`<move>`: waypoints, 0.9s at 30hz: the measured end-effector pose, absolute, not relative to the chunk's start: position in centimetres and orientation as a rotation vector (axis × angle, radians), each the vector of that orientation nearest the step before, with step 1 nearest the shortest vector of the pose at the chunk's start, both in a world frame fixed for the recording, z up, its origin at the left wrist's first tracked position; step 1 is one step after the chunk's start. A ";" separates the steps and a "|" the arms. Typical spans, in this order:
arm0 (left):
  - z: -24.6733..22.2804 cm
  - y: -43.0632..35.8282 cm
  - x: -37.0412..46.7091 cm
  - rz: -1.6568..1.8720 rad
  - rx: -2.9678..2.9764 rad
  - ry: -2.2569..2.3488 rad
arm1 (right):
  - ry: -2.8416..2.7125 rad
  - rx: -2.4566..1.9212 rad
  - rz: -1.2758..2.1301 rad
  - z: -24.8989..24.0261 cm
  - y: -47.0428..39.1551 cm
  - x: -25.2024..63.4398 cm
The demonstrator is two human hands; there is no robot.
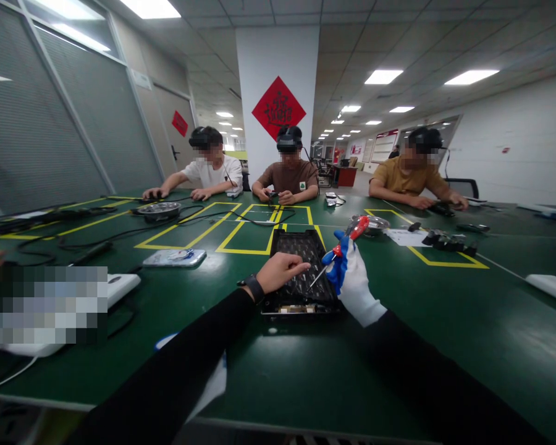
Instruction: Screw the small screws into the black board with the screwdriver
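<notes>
An open black casing lies on the table in front of me, its inside textured. Along its near end runs a strip of small tan and metallic parts. My left hand, bare and with a dark band at the wrist, is over the casing's left side. Its fingers are curled together, and anything between them is hidden. In a white and blue glove, my right hand is closed round a red-handled screwdriver at the casing's right edge. The screwdriver's thin shaft slants down and left over the casing; I cannot tell whether its tip touches.
A phone-like slab in a clear cover lies to the left, near black cables. Small black parts and a white sheet are at right. Three people wearing headsets sit across the green table.
</notes>
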State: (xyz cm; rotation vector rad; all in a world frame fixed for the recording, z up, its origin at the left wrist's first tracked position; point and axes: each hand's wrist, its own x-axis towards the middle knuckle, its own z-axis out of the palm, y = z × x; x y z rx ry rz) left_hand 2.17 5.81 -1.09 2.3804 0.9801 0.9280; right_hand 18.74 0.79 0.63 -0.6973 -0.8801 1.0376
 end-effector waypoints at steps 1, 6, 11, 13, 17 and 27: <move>-1.1 5.9 2.2 0.866 2.333 0.950 | -0.901 -0.719 1.029 0.6 0.8 18.7; -0.7 6.2 1.9 0.594 2.087 0.751 | -0.902 -0.746 1.085 0.5 1.1 18.9; -0.2 6.1 1.6 0.446 2.079 0.621 | -0.873 -0.731 1.138 0.2 1.4 18.9; -0.2 6.0 1.5 0.428 2.096 0.614 | -0.889 -0.721 1.129 0.2 1.4 18.9; -0.4 6.2 1.4 0.423 2.115 0.604 | -0.896 -0.753 1.125 0.3 1.3 18.8; 0.0 6.0 1.4 0.473 2.050 0.611 | -0.903 -0.775 1.104 0.3 1.3 18.8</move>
